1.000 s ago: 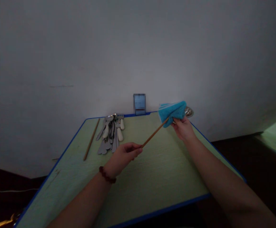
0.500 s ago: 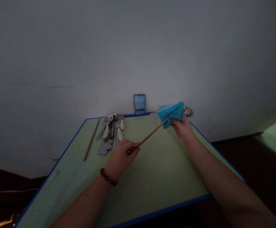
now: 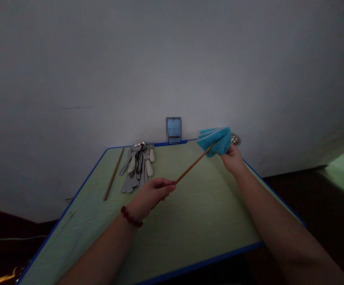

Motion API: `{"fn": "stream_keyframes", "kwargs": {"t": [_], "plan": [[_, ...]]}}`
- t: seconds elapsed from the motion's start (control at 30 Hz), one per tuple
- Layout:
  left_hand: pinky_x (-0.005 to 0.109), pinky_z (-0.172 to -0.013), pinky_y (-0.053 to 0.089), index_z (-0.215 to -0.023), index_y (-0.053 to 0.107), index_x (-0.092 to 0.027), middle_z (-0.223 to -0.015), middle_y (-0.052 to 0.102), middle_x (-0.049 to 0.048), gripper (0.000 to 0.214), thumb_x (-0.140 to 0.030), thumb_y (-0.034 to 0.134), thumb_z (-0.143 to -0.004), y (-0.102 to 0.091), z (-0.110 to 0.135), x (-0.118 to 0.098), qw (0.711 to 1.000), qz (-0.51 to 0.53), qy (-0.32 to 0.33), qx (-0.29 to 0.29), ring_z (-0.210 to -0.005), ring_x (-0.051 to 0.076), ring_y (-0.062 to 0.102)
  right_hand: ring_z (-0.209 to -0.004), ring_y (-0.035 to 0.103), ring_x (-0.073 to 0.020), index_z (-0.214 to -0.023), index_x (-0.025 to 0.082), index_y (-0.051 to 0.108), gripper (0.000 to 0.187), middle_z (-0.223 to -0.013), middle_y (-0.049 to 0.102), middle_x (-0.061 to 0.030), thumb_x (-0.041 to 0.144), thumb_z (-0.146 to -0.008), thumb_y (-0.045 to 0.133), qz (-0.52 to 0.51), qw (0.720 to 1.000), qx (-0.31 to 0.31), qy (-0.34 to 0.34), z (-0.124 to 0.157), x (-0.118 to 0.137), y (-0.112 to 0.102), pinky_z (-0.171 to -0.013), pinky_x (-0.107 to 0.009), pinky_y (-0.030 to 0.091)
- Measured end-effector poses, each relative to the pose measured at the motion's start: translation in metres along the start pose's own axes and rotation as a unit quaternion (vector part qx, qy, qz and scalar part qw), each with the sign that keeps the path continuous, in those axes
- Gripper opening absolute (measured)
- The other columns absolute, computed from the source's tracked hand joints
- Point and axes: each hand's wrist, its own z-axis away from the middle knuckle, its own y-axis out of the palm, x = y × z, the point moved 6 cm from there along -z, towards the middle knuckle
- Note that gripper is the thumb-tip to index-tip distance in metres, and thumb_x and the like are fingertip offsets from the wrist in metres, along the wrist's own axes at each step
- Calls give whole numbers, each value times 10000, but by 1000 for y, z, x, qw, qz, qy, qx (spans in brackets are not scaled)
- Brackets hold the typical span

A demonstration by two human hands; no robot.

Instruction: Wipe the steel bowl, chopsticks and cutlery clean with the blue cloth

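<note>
Turquoise cloth, folded into layers, held up in the air near the far right corner of the table. Right hand just under it, fingers closed on the folded edge, pinching the layers together. Wooden chopstick runs on a diagonal above the table, its far tip tucked into the fold of the cloth, its near part passing through the left hand. Fingers there curled tight around the shaft. Bead bracelet on that wrist. Both hands grasping, then, and the held things touching: stick entering cloth, no contact with the table.

Second wooden chopstick lying on the table toward the far left. Just beside it, a heap of cutlery: spoons, forks and knives, some with cream handles. Round steel object just behind the cloth, partly hidden, kind unclear. Small blurred blue object at the far edge, against the wall.
</note>
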Motion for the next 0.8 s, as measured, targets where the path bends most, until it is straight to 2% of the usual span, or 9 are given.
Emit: {"fn": "stream_keyframes", "kwargs": {"t": [0.17, 0.33, 0.47, 0.6, 0.7, 0.8], "plan": [[178, -374, 194, -795, 607, -133, -498, 432, -59, 304, -381, 594, -621, 1, 0, 1, 1000, 6, -9, 5, -426, 48, 331, -753, 574, -135, -803, 222, 605, 314, -779, 647, 31, 194, -508, 709, -6, 1000, 6, -7, 1, 4, 1, -793, -315, 430], [187, -412, 272, -775, 620, -150, -534, 499, -43, 289, -391, 592, -618, -2, 1, -5, 999, -25, 15, -18, -457, 63, 381, -707, 573, -127, -769, 220, 604, 253, -748, 646, 40, 205, -531, 689, 5, 1000, -9, 11, 1, 5, 3, -785, -326, 437], [228, -560, 389, -733, 629, -165, -663, 610, -3, 248, -383, 587, -622, -4, 0, -8, 996, -54, 59, -45, -610, 114, 517, -684, 572, -124, -733, 215, 608, 246, -714, 643, 41, 207, -505, 702, 13, 999, -15, 31, 1, 3, 3, -793, -337, 435], [288, -690, 415, -732, 630, -172, -747, 651, 20, 232, -373, 572, -632, -5, 0, -10, 992, -75, 83, -64, -728, 157, 563, -695, 571, -133, -740, 208, 613, 221, -730, 644, 29, 234, -533, 688, 26, 999, 3, 32, 0, -2, 2, -788, -353, 439], [275, -660, 413, -730, 630, -167, -742, 644, 21, 241, -379, 574, -630, -5, 1, -11, 991, -81, 87, -65, -701, 148, 553, -694, 569, -127, -746, 215, 611, 223, -713, 640, 40, 203, -535, 681, 26, 1000, -1, 15, 0, -3, 0, -778, -332, 438], [222, -528, 377, -757, 629, -155, -638, 592, -6, 270, -385, 581, -625, -4, 1, -9, 996, -60, 54, -46, -569, 101, 495, -723, 572, -125, -749, 219, 612, 220, -736, 642, 41, 159, -544, 665, 17, 1000, -3, 0, 1, 1, 1, -792, -312, 424]]}}
